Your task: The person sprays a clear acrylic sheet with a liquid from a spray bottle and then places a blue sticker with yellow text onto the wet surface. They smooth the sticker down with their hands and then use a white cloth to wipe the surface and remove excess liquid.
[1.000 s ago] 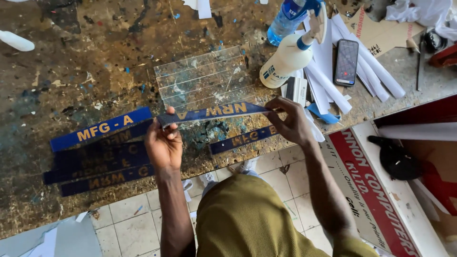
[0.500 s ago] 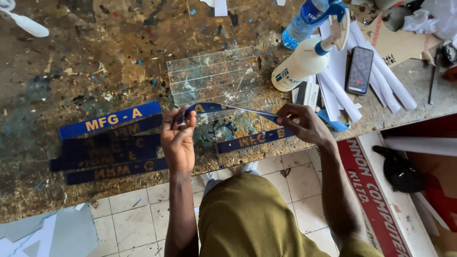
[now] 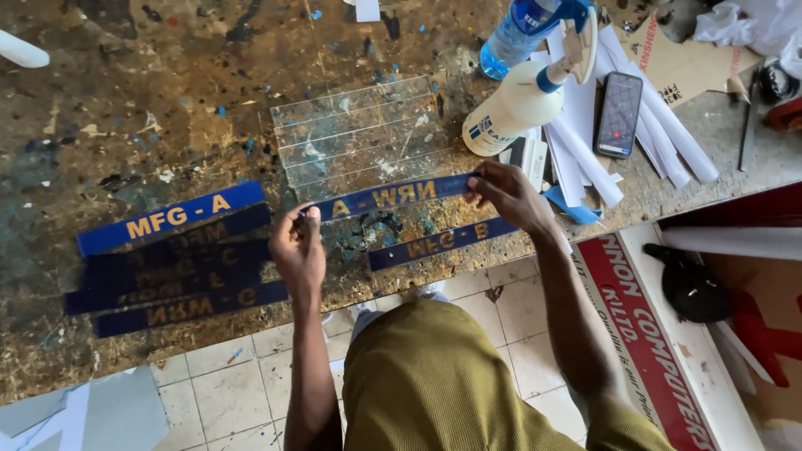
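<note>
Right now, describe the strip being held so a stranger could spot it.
On the stained workbench, below the clear strips, one blue strip spans both hands. The left hand and right hand pinch its ends. The other blue strips lie on the bench; only this one is held.

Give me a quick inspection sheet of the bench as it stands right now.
Surface: workbench, worn and paint-spattered.
Job's things: blue lettered strip held by both ends; clear strips beyond it; stacked blue strips at left; single blue strip near the edge.
Clutter: spray bottle, water bottle, phone, white rolls.
Hands: left hand and right hand pinch the strip.
Cables: nothing seen.
Surroundings: tiled floor, red-lettered sign board.
</note>
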